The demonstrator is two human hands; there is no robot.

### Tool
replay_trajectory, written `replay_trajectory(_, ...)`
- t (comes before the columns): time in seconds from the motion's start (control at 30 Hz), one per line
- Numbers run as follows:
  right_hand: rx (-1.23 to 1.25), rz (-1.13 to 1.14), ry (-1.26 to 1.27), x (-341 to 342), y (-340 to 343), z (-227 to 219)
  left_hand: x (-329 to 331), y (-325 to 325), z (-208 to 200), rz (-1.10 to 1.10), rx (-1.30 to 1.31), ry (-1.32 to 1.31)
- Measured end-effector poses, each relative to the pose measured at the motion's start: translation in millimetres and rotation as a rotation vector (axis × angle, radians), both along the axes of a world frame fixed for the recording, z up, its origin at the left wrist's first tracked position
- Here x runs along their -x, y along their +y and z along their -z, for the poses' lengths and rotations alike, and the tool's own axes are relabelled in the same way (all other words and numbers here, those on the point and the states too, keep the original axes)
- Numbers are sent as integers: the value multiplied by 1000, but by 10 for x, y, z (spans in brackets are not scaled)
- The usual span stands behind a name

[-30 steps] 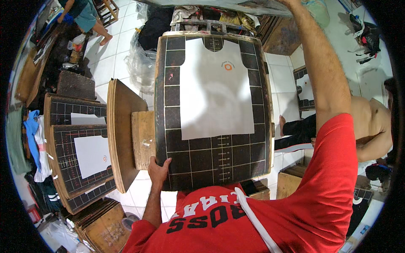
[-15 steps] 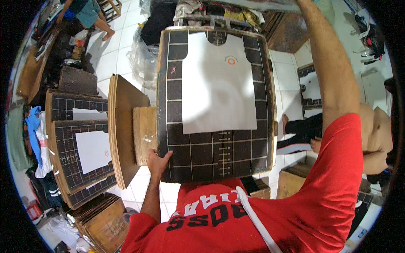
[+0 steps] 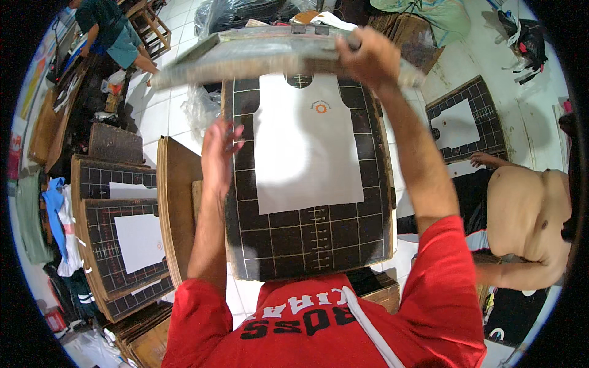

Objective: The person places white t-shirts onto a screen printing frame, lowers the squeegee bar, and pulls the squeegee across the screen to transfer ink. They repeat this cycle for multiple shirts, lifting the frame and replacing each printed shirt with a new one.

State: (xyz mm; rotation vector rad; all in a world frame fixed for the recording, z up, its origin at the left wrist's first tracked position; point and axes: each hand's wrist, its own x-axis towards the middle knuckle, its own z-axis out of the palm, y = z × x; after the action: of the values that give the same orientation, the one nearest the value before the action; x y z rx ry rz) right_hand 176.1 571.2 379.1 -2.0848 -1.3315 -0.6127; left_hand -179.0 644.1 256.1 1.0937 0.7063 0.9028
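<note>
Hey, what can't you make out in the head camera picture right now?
All in the head view:
- Far edge of the black board: hidden behind the grey frame.
- Right hand's exact finger placement on the frame: blurred.
- Left hand's fingertips: blurred.
- Orange mark on the white cloth: fine detail too small.
- Person at upper left: head cut off by the top edge.

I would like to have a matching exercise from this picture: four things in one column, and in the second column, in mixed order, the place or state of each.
1. Right hand
2. Left hand
3. White shirt-shaped piece
4. Orange emblem

A. lies flat on the black gridded board
B. sits on the white piece
C. grips the grey frame
D. open, near the board's left edge

Pairs: 1-C, 2-D, 3-A, 4-B
</note>
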Motion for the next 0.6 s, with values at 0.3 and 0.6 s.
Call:
replay_trajectory(0.3,177,-204,108,735,-971,2094,-203,40,1175,-128,664,262)
replay_trajectory(0.6,434,-194,220,288,-670,2266,-140,-327,1470,-146,-1111,1184)
